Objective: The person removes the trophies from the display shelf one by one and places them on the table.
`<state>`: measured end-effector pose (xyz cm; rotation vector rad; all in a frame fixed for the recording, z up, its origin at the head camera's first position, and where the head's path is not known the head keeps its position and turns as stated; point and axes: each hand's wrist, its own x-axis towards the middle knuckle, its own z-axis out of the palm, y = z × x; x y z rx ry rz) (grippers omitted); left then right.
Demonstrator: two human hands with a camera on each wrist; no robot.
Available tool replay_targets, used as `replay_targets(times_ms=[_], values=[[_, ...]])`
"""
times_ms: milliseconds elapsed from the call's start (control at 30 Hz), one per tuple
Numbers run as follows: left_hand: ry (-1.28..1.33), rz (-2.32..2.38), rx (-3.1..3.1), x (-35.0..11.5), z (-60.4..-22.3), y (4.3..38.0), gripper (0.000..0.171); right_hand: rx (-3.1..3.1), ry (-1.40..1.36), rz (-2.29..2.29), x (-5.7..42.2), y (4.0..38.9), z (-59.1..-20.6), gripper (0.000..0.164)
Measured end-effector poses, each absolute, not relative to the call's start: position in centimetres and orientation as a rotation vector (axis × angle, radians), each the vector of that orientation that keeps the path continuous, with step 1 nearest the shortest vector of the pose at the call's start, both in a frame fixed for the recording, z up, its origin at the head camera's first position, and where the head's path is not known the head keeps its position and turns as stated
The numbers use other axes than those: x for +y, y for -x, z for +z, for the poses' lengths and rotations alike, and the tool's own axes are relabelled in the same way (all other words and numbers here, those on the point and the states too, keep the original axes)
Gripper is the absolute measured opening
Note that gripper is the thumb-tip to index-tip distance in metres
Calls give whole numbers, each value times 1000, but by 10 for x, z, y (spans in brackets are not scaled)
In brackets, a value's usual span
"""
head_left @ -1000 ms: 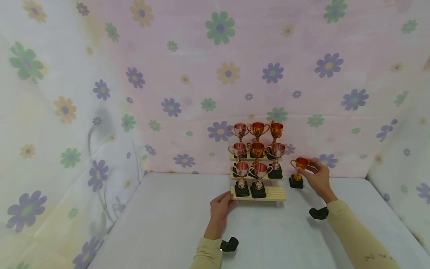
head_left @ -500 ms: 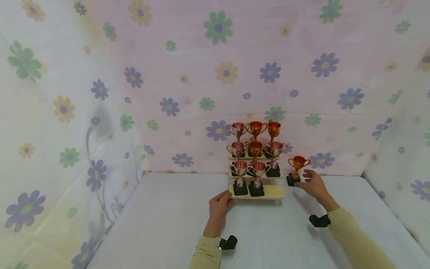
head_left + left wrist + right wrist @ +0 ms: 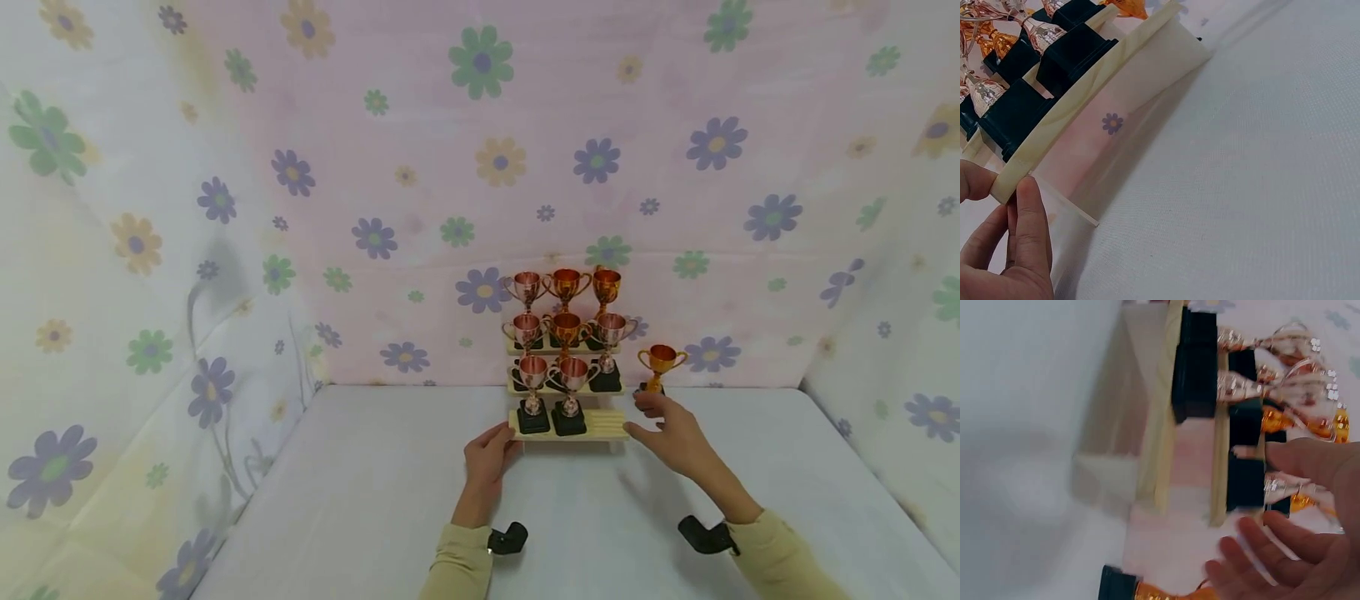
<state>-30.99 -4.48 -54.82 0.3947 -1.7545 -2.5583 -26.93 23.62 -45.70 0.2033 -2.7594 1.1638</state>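
My left hand (image 3: 486,460) pinches the stand (image 3: 604,423) at its lower left corner; my right hand (image 3: 675,437), fingers parted, is near the gold cup (image 3: 663,359) on the counter (image 3: 360,483).

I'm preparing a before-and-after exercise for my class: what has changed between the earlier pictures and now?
The right hand, which earlier pinched the loose gold trophy, has let go and moved left and down in the head view, its grip open near the right end of the bottom shelf. Unchanged: that trophy's spot, the left hand holding the shelf's left end, and the eight shelved trophies.
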Motion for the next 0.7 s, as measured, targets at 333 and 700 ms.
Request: replay_targets(times_ms=[333,700], values=[[-416,-2555,-1726,-46,-550,314,38,-2330,-252,1552,189,292,-454,61],[-436,-2563,-1723,-43,-547,310,37,-2164,-177,1749,155,310,-460,61]])
